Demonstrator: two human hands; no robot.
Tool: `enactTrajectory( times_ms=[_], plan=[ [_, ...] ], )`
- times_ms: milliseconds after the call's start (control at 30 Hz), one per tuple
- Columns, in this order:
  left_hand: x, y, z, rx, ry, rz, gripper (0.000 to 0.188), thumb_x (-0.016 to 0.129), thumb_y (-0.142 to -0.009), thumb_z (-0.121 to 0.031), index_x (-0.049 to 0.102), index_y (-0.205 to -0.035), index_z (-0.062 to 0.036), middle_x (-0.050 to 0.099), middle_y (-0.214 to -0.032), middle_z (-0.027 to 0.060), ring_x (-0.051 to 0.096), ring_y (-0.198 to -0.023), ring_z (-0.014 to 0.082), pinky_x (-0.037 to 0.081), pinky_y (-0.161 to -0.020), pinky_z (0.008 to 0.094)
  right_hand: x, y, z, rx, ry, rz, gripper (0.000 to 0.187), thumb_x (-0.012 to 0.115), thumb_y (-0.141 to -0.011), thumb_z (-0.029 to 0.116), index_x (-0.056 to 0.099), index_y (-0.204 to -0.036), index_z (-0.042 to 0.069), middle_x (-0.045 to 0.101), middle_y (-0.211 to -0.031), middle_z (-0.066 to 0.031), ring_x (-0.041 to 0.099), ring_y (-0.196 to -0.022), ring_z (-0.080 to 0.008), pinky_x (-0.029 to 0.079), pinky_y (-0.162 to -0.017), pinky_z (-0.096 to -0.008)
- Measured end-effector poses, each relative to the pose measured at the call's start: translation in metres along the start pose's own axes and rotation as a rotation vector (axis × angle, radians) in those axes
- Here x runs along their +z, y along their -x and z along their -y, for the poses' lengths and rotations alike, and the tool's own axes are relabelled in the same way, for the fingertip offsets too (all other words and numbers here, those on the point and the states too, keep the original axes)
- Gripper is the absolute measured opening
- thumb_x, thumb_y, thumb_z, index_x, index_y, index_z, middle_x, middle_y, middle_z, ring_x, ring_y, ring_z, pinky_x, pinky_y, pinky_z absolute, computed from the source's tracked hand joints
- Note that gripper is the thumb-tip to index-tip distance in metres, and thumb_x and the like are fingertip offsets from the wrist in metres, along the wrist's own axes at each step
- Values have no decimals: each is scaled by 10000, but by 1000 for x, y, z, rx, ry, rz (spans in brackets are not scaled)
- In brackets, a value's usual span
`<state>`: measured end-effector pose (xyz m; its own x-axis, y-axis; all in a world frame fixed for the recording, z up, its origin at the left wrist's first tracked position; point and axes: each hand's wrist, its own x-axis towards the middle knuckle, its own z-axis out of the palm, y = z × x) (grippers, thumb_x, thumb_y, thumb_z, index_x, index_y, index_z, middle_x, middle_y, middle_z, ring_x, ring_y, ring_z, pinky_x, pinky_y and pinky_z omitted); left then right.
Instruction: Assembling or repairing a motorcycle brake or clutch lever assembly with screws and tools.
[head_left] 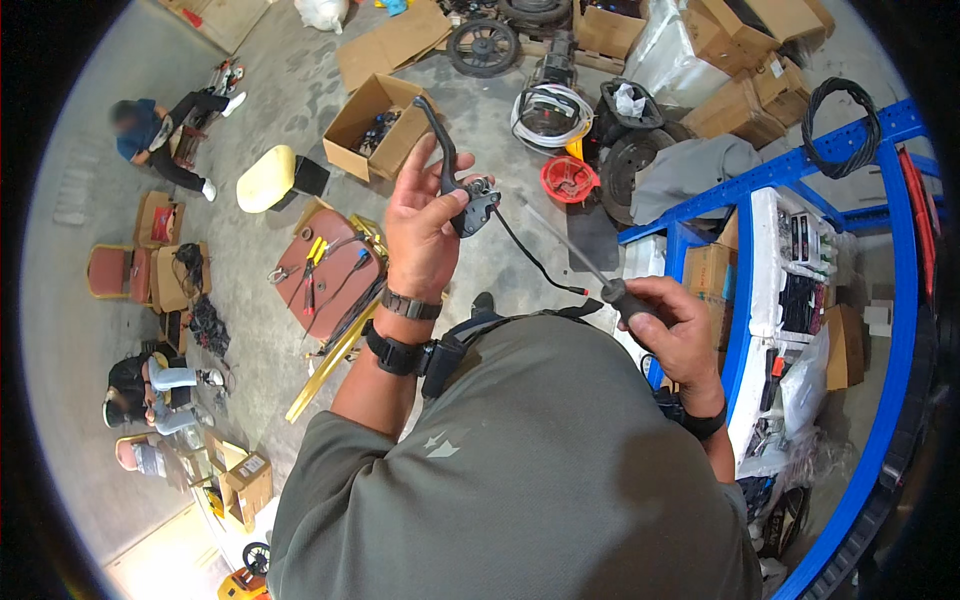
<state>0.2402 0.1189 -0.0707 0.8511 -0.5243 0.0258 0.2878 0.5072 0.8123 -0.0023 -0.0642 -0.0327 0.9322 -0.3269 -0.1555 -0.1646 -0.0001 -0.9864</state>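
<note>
My left hand (418,230) is closed round a black brake lever (478,212), its thumb pressed on the metal clamp end and the blade pointing up and away. From the lever a thin black cable (527,252) hangs to the right, ending in a small red-tipped plug. My right hand (680,335) grips a screwdriver (627,302) by its dark handle. The long shaft slants up and left, and its tip is apart from the lever.
A brown seat (345,285) on the left holds pliers and wires. Beyond it are an open cardboard box (350,120) and a yellow-topped stool (265,180). A red funnel (570,180) lies ahead. Blue shelving (735,375) stands close on my right. Two people sit at left.
</note>
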Motion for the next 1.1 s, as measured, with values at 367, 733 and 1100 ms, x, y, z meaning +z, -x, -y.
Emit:
enactTrajectory(
  times_ms=[367, 733, 1100],
  plan=[
    [10, 12, 2, -52, 3, 68, 718, 578, -777, 71, 344, -1445, -54, 545, -1270, 212, 629, -1067, 331, 547, -905, 439, 3, -2, -4, -81, 58, -68, 342, 677, -837, 81, 609, -1159, -14, 662, -1058, -93, 626, -979, -141, 487, -886, -282],
    [17, 17, -3, -42, -51, 108, 757, 596, -720, 58, 367, -1434, -53, 572, -1245, 195, 642, -1018, 317, 509, -931, 436, 7, 0, -7, -138, 2, -159, 326, 678, -820, 51, 621, -1133, -22, 667, -1002, -93, 632, -935, -147, 486, -853, -274],
    [20, 16, -5, -13, -73, 137, 808, 594, -698, 47, 326, -1455, -47, 578, -1221, 200, 644, -989, 318, 516, -903, 428, 9, -6, 7, -343, 173, -225, 324, 717, -788, 46, 634, -1095, -15, 664, -992, -120, 640, -915, -193, 493, -822, -288]
  ],
)
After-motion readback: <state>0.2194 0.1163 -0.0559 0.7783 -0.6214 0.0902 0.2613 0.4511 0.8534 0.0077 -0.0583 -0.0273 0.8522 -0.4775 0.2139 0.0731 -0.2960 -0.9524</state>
